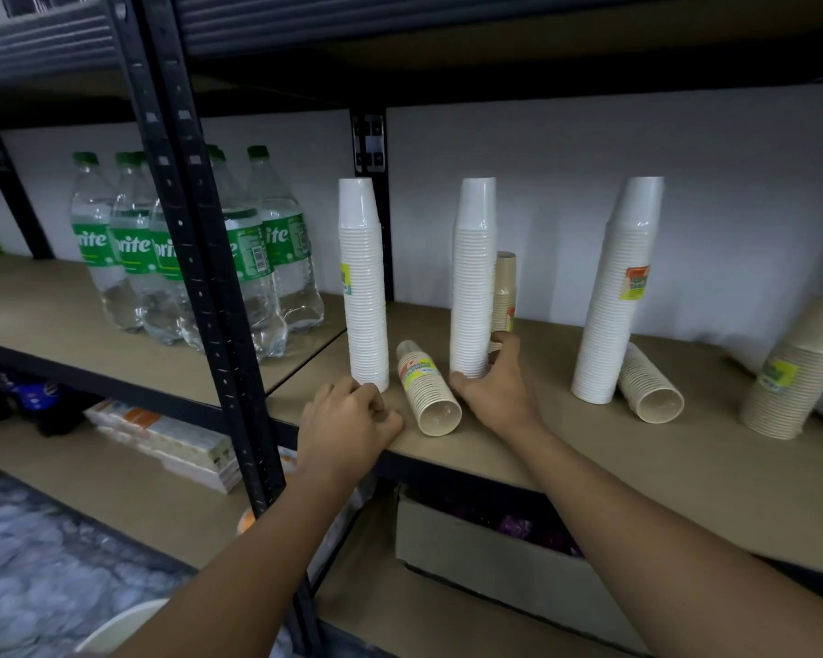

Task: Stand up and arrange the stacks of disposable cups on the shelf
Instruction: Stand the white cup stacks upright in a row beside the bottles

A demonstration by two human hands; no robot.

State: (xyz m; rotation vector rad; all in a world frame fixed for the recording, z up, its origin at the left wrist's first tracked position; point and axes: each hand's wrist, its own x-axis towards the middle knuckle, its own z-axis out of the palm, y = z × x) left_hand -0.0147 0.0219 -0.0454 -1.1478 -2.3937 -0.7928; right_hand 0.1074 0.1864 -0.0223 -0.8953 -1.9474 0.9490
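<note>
Currently, the right hand [495, 379] grasps the base of the middle white stack [472, 277] standing on the shelf [637, 467], the left hand [348, 410] rests clenched and empty beside the left white stack [364, 282]; the operator should keep the stack vertical, sliding from its base.

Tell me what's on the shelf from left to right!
Sprite bottles → tall white cup stack → fallen tan cup stack → white stack held by the right hand → leaning white stack → tan stack at far right.
</note>
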